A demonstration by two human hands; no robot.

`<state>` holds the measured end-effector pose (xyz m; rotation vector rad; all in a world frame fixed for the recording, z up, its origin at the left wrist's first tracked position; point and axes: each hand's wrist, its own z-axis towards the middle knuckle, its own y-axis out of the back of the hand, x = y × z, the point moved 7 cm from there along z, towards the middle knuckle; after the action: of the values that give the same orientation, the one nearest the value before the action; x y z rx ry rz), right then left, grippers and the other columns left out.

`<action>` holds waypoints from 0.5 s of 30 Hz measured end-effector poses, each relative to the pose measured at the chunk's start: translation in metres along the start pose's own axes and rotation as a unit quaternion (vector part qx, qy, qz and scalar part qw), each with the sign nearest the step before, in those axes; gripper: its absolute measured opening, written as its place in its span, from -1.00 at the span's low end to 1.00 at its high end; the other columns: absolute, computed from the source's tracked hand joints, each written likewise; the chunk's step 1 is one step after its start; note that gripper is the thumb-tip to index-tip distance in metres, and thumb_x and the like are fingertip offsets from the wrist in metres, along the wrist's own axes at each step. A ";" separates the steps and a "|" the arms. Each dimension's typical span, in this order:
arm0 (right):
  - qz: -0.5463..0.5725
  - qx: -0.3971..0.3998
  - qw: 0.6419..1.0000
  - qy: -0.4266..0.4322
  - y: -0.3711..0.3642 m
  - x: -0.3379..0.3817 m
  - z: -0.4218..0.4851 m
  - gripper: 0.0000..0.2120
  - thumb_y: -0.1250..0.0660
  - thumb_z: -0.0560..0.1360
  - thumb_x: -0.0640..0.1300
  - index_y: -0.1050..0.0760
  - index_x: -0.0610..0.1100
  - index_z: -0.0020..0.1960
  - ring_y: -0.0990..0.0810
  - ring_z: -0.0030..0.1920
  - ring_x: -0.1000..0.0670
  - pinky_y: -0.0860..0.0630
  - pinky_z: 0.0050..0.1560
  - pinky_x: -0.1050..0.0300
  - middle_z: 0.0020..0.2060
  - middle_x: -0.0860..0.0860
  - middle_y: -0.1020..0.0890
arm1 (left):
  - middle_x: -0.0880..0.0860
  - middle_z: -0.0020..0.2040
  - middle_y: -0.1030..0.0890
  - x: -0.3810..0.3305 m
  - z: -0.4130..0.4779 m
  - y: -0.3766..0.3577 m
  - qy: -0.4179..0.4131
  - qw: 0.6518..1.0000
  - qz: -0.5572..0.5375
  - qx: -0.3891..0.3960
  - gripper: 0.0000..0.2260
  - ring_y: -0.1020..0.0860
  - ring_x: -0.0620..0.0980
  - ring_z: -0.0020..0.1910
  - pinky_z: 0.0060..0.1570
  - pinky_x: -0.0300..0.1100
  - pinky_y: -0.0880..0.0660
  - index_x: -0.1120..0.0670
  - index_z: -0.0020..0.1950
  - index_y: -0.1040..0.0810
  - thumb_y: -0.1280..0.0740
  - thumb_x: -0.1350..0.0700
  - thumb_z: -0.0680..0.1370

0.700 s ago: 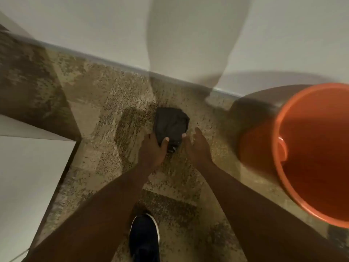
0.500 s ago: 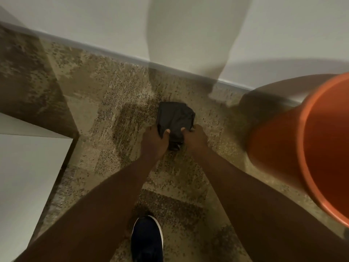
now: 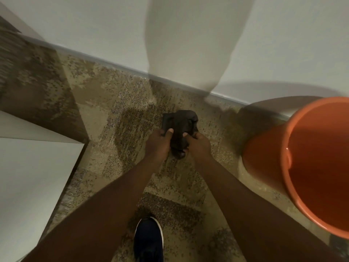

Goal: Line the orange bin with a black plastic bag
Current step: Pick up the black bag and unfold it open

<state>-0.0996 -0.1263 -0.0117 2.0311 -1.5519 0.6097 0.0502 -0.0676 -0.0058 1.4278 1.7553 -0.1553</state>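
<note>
A folded black plastic bag (image 3: 180, 125) is bunched between both hands over the speckled floor. My left hand (image 3: 157, 144) grips its left edge with the thumb on top. My right hand (image 3: 198, 145) pinches its right side. The bag's lower end hangs crumpled between the two palms. The orange bin (image 3: 264, 157) stands upright at the right, its round rim open and its inside bare. It is an arm's width to the right of my hands and partly cut off by the frame edge.
A white wall (image 3: 94, 31) with a grey skirting runs across the back. A white cabinet or counter (image 3: 32, 176) fills the left side. My dark blue shoe (image 3: 149, 241) stands on the floor below my arms.
My right hand has gone from open beside the bag to gripping it. Both hands now hold the bag bunched tighter. The view shifted a little, with the bin further right.
</note>
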 end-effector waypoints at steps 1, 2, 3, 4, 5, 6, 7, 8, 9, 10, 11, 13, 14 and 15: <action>0.024 0.019 1.000 0.000 0.003 0.005 -0.011 -0.90 -0.39 0.60 -0.16 -0.63 -0.15 0.09 -0.72 0.08 -0.14 -0.69 0.05 -0.09 0.05 -0.12 -0.72 | -0.01 -0.01 -0.69 -0.010 -0.011 -0.002 -0.008 0.999 -0.028 0.041 -0.61 -0.65 0.04 0.02 -0.05 -0.05 -0.56 -0.04 0.03 -0.66 -0.29 -0.32 0.52; 0.036 0.037 0.999 0.000 0.006 0.011 -0.023 -0.87 -0.41 0.59 -0.16 -0.64 -0.17 0.11 -0.73 0.05 -0.12 -0.71 -0.02 -0.01 0.04 -0.12 -0.74 | -0.09 -0.01 -0.71 -0.021 -0.023 -0.004 -0.024 0.995 -0.034 0.087 -0.64 -0.66 -0.01 0.05 0.04 -0.03 -0.58 -0.19 0.00 -0.69 -0.28 -0.39 0.47; 0.042 0.049 0.998 -0.002 0.012 0.018 -0.036 -0.85 -0.43 0.57 -0.15 -0.65 -0.17 0.12 -0.74 0.02 -0.10 -0.71 -0.07 0.06 0.03 -0.12 -0.75 | -0.17 -0.03 -0.72 -0.031 -0.038 -0.006 -0.032 0.990 -0.022 0.133 -0.65 -0.67 -0.08 0.05 0.07 -0.04 -0.59 -0.31 -0.03 -0.68 -0.26 -0.46 0.43; 0.046 0.061 0.997 -0.005 0.018 0.025 -0.047 -0.85 -0.45 0.56 -0.14 -0.65 -0.16 0.11 -0.75 0.02 -0.11 -0.70 -0.07 0.08 0.02 -0.13 -0.75 | -0.21 -0.02 -0.71 -0.038 -0.052 -0.009 -0.029 0.985 -0.006 0.172 -0.63 -0.67 -0.12 0.06 0.10 -0.04 -0.59 -0.35 0.00 -0.66 -0.25 -0.52 0.41; 0.054 0.073 0.996 -0.011 0.024 0.031 -0.059 -0.84 -0.45 0.56 -0.14 -0.65 -0.17 0.10 -0.74 0.04 -0.13 -0.70 0.00 0.04 0.03 -0.15 -0.75 | -0.22 0.02 -0.71 -0.044 -0.066 -0.011 -0.024 0.980 0.008 0.200 -0.57 -0.67 -0.14 0.07 0.12 -0.05 -0.60 -0.35 0.06 -0.64 -0.26 -0.55 0.39; 0.064 0.084 0.994 -0.019 0.030 0.037 -0.070 -0.83 -0.46 0.55 -0.14 -0.64 -0.18 0.11 -0.74 0.06 -0.16 -0.69 0.08 -0.04 0.05 -0.17 -0.75 | -0.23 0.05 -0.70 -0.051 -0.079 -0.011 -0.026 0.976 0.016 0.216 -0.54 -0.66 -0.19 0.08 0.11 -0.09 -0.60 -0.36 0.11 -0.61 -0.29 -0.56 0.36; 0.075 0.090 0.993 -0.028 0.037 0.045 -0.081 -0.80 -0.47 0.55 -0.14 -0.63 -0.20 0.13 -0.74 0.08 -0.18 -0.67 0.15 -0.11 0.07 -0.20 -0.74 | -0.28 0.06 -0.69 -0.059 -0.092 -0.010 -0.035 0.973 0.023 0.226 -0.58 -0.64 -0.29 0.06 0.06 -0.20 -0.61 -0.42 0.11 -0.58 -0.34 -0.54 0.34; 0.078 0.091 0.992 -0.036 0.044 0.053 -0.092 -0.75 -0.48 0.54 -0.13 -0.62 -0.23 0.15 -0.73 0.09 -0.20 -0.65 0.18 -0.17 0.08 -0.22 -0.73 | -0.36 0.05 -0.67 -0.069 -0.106 -0.009 -0.049 0.971 0.030 0.234 -0.67 -0.63 -0.36 0.03 -0.04 -0.33 -0.59 -0.50 0.06 -0.55 -0.38 -0.51 0.34; 0.075 0.092 0.992 -0.040 0.051 0.063 -0.103 -0.71 -0.49 0.53 -0.10 -0.61 -0.26 0.17 -0.73 0.09 -0.23 -0.64 0.18 -0.21 0.08 -0.24 -0.73 | -0.40 0.03 -0.66 -0.081 -0.119 -0.006 -0.062 0.968 0.032 0.242 -0.76 -0.63 -0.40 0.01 -0.13 -0.41 -0.56 -0.54 0.02 -0.54 -0.42 -0.45 0.37; 0.069 0.095 0.992 -0.038 0.057 0.072 -0.114 -0.67 -0.50 0.52 -0.08 -0.60 -0.28 0.17 -0.73 0.07 -0.24 -0.65 0.16 -0.22 0.06 -0.25 -0.73 | -0.38 0.01 -0.68 -0.094 -0.133 -0.003 -0.078 0.966 0.027 0.247 -0.82 -0.64 -0.37 -0.01 -0.16 -0.43 -0.55 -0.52 0.00 -0.56 -0.44 -0.35 0.42; 0.068 0.097 0.992 -0.034 0.063 0.084 -0.126 -0.66 -0.51 0.52 -0.06 -0.60 -0.29 0.14 -0.74 0.01 -0.21 -0.67 0.10 -0.19 0.02 -0.24 -0.74 | -0.29 0.00 -0.71 -0.107 -0.144 0.001 -0.093 0.965 0.023 0.246 -0.85 -0.67 -0.30 -0.02 -0.14 -0.40 -0.56 -0.45 0.01 -0.60 -0.45 -0.26 0.46; 0.076 0.103 0.992 -0.016 0.074 0.110 -0.150 -0.73 -0.51 0.50 -0.07 -0.62 -0.26 0.06 -0.73 -0.18 -0.09 -0.68 -0.10 0.01 -0.11 -0.18 -0.73 | -0.12 -0.02 -0.74 -0.133 -0.166 0.009 -0.107 0.966 0.014 0.234 -0.90 -0.71 -0.15 -0.04 -0.07 -0.23 -0.61 -0.28 0.02 -0.66 -0.42 -0.12 0.52; 0.082 0.108 0.991 -0.004 0.079 0.124 -0.162 -0.76 -0.51 0.50 -0.08 -0.63 -0.24 0.03 -0.70 -0.21 -0.06 -0.67 -0.14 0.09 -0.16 -0.15 -0.73 | -0.07 -0.04 -0.75 -0.147 -0.176 0.014 -0.110 0.968 0.006 0.225 -0.91 -0.72 -0.10 -0.04 -0.04 -0.15 -0.63 -0.24 -0.01 -0.67 -0.39 -0.07 0.56; 0.090 0.113 0.989 0.006 0.084 0.138 -0.174 -0.80 -0.50 0.51 -0.10 -0.63 -0.23 0.02 -0.70 -0.20 -0.06 -0.67 -0.13 0.13 -0.19 -0.13 -0.73 | -0.04 -0.05 -0.75 -0.160 -0.186 0.020 -0.109 0.971 -0.002 0.214 -0.86 -0.72 -0.05 -0.04 -0.02 -0.09 -0.64 -0.24 -0.04 -0.68 -0.35 -0.02 0.60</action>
<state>-0.1549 -0.1361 0.2196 2.0551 -1.7398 0.9021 -0.0313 -0.0747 0.2266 1.6365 1.6007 -0.7035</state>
